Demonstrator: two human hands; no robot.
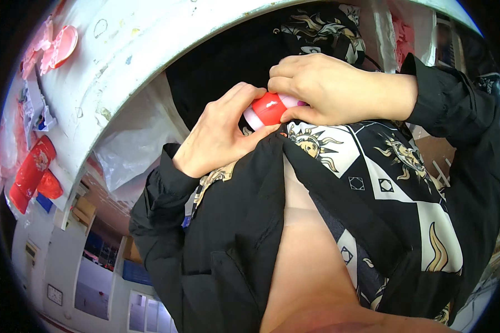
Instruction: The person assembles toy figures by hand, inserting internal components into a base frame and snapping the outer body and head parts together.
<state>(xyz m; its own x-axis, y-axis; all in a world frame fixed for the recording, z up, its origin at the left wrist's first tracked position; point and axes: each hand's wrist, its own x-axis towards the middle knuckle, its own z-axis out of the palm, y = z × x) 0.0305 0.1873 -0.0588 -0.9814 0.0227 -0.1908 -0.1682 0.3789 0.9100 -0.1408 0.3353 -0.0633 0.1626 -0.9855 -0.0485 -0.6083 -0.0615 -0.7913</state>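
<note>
Close to my body, both hands grip a small rounded piece [269, 109], glossy red in the middle and pale pink toward its ends. Its exact kind does not show. My left hand [219, 125] closes on the pink left end, fingers above and thumb below. My right hand [316, 91] pinches the right side, with its thumb along the lower edge of the red part. A spot of magenta shows beside the right fingers. Parts of the piece are hidden under the fingers of both hands.
A worn white table edge [133, 55] curves around in front of me. On it at the left lie pink pieces [61, 47], a white bracket-like part [36, 105] and a red piece [33, 172]. Clear plastic sheeting [130, 158] hangs below the edge.
</note>
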